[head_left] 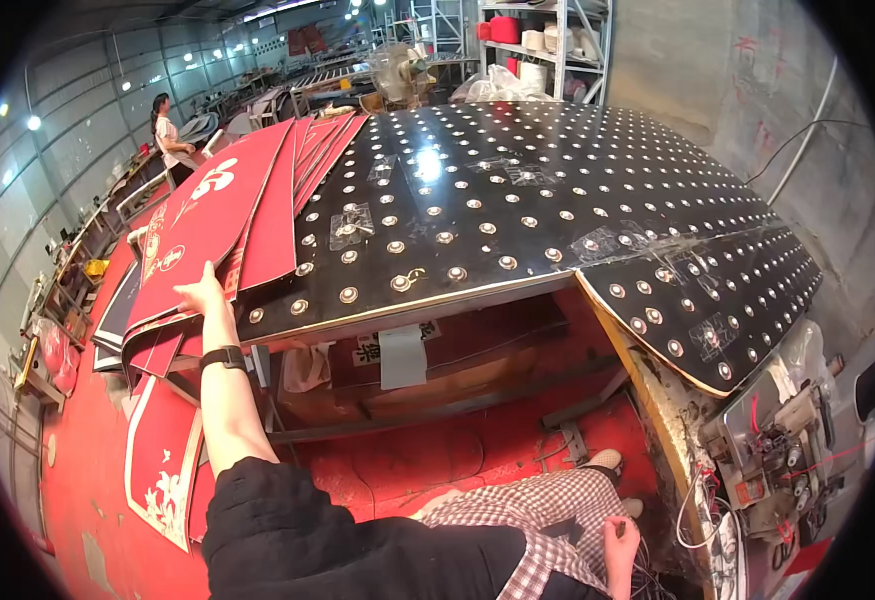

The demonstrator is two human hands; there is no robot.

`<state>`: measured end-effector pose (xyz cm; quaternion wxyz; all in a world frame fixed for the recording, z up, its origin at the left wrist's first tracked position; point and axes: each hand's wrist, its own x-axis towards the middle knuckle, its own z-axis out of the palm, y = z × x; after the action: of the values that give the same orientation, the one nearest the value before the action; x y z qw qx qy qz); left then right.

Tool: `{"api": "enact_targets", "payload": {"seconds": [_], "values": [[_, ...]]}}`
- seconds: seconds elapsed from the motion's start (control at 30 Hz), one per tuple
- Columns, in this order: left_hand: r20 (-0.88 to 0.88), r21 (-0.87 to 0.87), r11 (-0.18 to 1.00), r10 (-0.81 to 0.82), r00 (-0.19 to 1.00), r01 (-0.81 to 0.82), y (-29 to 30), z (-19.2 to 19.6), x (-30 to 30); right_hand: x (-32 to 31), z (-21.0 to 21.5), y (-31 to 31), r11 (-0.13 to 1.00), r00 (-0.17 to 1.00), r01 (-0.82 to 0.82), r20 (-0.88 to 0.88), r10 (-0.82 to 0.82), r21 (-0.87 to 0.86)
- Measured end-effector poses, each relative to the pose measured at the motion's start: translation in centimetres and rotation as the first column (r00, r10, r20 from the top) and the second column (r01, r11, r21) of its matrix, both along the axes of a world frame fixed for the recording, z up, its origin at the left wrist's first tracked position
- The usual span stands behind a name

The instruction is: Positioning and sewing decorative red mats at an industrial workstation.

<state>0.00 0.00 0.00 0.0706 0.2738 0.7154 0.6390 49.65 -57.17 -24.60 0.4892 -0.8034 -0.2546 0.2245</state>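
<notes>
- The left end of the table (568, 215) was covered by a fanned stack of red mats (220, 205), laid one over another and reaching to the near left corner.
- The rest of the black table was dotted with metal studs (458, 274), and several were crossed by patches of clear tape (352, 226).
- The near edge was cut back at the middle, and the near right corner was carried forward on a separate panel.
- Beyond that corner, a machine (788, 460) was seen among loose threads and cables.
- Under the near edge, a long box (438, 388) was partly shadowed, and a white sheet (404, 358) was seen at it.
- Below the near left corner, another red mat (163, 465) with a pale floral print was seen.
- Behind the far edge, a shelf (562, 45) was stocked with cones; past the left edge, a co-worker (170, 140) was seen standing.
- The left arm was stretched forward, and the left hand (201, 294) was set on the stack's near edge, its visible digits spread; whether a mat was pinched could not be told.
- The right hand (621, 548) was held low beside the checked apron (498, 505), well apart from the mats, fingers curled; whether anything was pinched could not be told.
</notes>
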Motion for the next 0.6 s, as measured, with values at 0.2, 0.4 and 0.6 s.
{"api": "enact_targets", "payload": {"seconds": [0.2,0.4,0.6], "values": [[0.34,0.321,0.904,0.168,0.925,-0.282,1.3,-0.9,-1.0,-0.1,-0.9,-0.6,0.998,0.999,0.04,-0.022,-0.039,0.044],[0.572,0.689,0.724,-0.512,0.641,-0.037,3.9,-3.0,-5.1,-0.2,-1.5,-0.7,0.998,0.997,0.04,-0.063,-0.037,0.047],[0.506,0.689,0.683,-0.693,0.513,0.244,2.8,-3.3,-3.5,-0.4,-0.8,-0.5,1.0,0.999,0.008,-0.041,-0.009,-0.027]]}}
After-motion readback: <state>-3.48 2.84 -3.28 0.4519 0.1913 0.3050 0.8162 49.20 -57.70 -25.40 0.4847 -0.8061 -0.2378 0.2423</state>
